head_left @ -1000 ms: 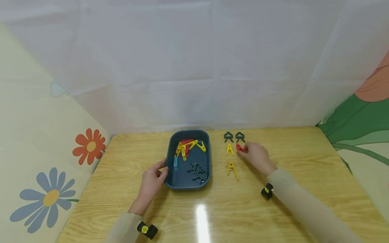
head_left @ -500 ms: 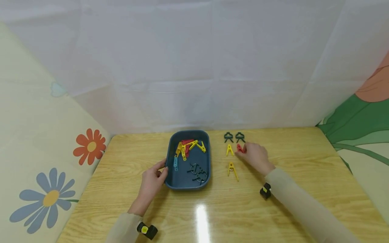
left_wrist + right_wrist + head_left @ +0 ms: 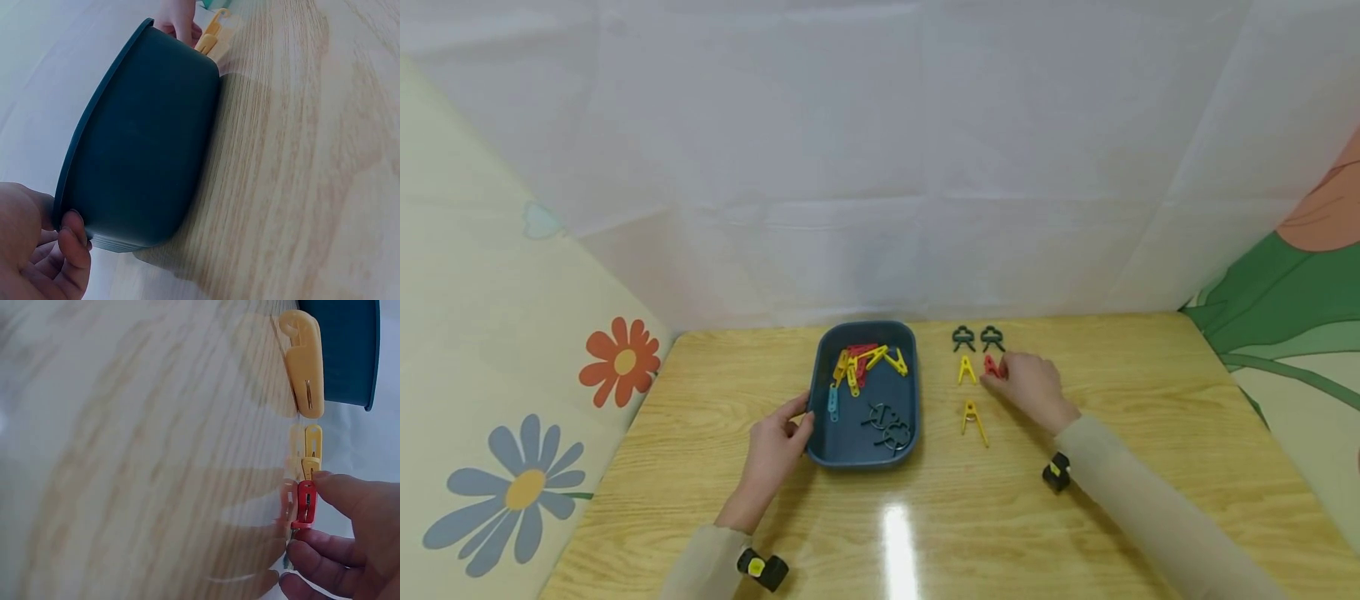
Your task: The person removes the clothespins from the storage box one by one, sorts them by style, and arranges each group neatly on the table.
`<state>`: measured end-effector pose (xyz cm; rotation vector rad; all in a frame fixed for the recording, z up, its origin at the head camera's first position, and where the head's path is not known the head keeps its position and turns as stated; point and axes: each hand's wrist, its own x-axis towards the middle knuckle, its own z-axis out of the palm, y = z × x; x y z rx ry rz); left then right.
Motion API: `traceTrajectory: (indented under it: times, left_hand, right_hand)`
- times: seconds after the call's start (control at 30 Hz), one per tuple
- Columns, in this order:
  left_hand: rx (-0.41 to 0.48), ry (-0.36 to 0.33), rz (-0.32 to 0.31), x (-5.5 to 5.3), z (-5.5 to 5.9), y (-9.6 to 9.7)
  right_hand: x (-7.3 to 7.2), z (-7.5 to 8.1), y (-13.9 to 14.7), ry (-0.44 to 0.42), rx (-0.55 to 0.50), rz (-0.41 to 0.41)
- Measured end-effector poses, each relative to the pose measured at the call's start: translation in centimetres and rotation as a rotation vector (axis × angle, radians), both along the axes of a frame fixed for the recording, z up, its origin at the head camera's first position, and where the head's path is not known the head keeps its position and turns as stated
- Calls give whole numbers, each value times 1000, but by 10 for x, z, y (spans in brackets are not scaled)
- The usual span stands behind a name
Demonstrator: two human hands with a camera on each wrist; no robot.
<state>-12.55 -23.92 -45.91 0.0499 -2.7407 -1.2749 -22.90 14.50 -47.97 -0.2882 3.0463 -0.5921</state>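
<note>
My left hand (image 3: 778, 446) grips the left rim of a dark blue plastic basin (image 3: 865, 457), thumb and fingertips meeting at its edge in the left wrist view. At the table's right-centre, my right hand (image 3: 1033, 387) pinches a small red clothespin (image 3: 306, 501) between thumb and fingers, low on the wood. Just left of it lies a small yellow clothespin (image 3: 967, 369). Two dark green clips (image 3: 964, 337) sit side by side behind these. Nearer the front lies a larger orange-yellow clothespin (image 3: 973, 422), legs apart.
Inside the basin are red and yellow clothespins (image 3: 877, 357), a light blue clothespin (image 3: 833, 402) and dark green clips (image 3: 895, 435). A white sheet (image 3: 865, 208) rises behind the wooden table (image 3: 985, 525), with flower-painted panels on both sides.
My right hand has shifted slightly to the left, and the red clothespin has turned from tilted to nearly in line with the yellow one. My left hand and the basin have stayed put.
</note>
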Motion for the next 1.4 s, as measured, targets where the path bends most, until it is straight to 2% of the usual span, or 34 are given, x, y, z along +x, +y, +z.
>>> traceTrajectory:
  times: [0.4, 0.53, 0.73, 1.13, 1.4]
  left_hand:
    - [0, 3, 1, 0, -4, -1]
    - [5, 3, 2, -1, -4, -2]
    - [7, -9, 6, -1, -4, -2]
    - [11, 3, -1, -4, -5, -2]
    - [16, -2, 0, -5, -6, -1]
  right_hand:
    - [0, 0, -1, -5, -1, -9]
    - [0, 4, -1, 30, -3, 2]
    - [-1, 14, -4, 127, -50, 44]
    - [-7, 40, -34, 149, -15, 146]
    - [-9, 49, -59, 182, -6, 220]
